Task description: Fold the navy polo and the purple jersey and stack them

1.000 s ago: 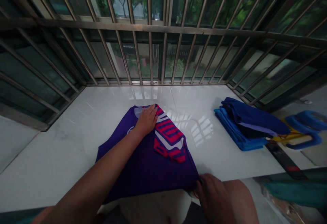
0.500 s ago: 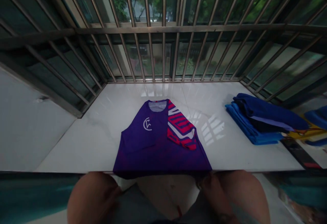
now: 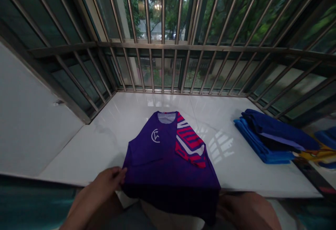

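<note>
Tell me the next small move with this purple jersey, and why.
Probably lift the hem and fold it up toward the collar. The jersey lies flat on the sill, its right side already folded in, its hem hanging over the front edge. The left hand pinches the left hem corner; the right hand is mostly hidden behind the other corner.

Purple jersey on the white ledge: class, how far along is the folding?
Done: a stack of blue clothes lies folded at the right. In hand: the purple jersey lies flat, one side turned in; the left hand pinches its lower corner, the right hand is at the other. Left: the hem hangs over the ledge, unfolded.
</note>
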Available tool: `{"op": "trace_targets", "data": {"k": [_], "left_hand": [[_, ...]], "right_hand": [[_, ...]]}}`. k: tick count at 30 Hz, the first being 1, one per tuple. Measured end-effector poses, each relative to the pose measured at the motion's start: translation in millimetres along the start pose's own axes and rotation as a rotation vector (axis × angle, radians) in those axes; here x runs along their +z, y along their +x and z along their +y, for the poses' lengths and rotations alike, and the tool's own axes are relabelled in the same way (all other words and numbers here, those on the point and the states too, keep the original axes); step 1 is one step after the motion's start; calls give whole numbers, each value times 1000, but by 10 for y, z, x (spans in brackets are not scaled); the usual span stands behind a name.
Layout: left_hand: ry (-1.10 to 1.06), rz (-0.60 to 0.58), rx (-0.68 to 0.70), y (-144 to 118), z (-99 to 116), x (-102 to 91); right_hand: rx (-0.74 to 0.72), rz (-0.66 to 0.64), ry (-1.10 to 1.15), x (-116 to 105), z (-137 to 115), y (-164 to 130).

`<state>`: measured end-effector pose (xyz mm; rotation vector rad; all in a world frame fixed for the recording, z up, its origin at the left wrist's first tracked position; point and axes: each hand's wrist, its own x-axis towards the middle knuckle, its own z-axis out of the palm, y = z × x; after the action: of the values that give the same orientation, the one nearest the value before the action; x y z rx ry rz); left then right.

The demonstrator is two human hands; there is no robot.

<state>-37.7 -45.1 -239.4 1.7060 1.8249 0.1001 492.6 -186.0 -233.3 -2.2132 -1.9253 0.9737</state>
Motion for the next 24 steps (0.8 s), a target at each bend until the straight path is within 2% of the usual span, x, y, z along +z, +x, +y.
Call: {"op": "trace_targets", "data": {"k": [2,3,5,7,9,12,15,18,21,24], "left_hand": [[-170,16,119,415,295,-196],[-188,36,174,659,481,-286],[-45,110,232,1185,886,-434],[83,191,235,1713,1284,-522],[128,230,238,2197,1618,-548],[164,229,241,2789,1939,-509],[191,180,242,3196,2061,-442],[188,131,260,3423,2061,-397],[157,131,302,3473,2001,-409],[98,194,375,3335,1903,-477]], "right_hand": [[-33,29,73,-356,-177,363],[-70,97,76,-529,-294,603],[-115,239,3,-847,-577,1158],[-126,314,-88,-1093,-893,1755],[-85,348,-147,-1239,-1180,2336],[-41,376,-164,-1271,-1454,3080],[-30,383,-159,-1164,-1543,3592],[-55,383,-142,-1058,-1541,3867],[-90,385,-111,-1049,-1494,3944],[-134,422,-80,-1114,-1400,3857]]}}
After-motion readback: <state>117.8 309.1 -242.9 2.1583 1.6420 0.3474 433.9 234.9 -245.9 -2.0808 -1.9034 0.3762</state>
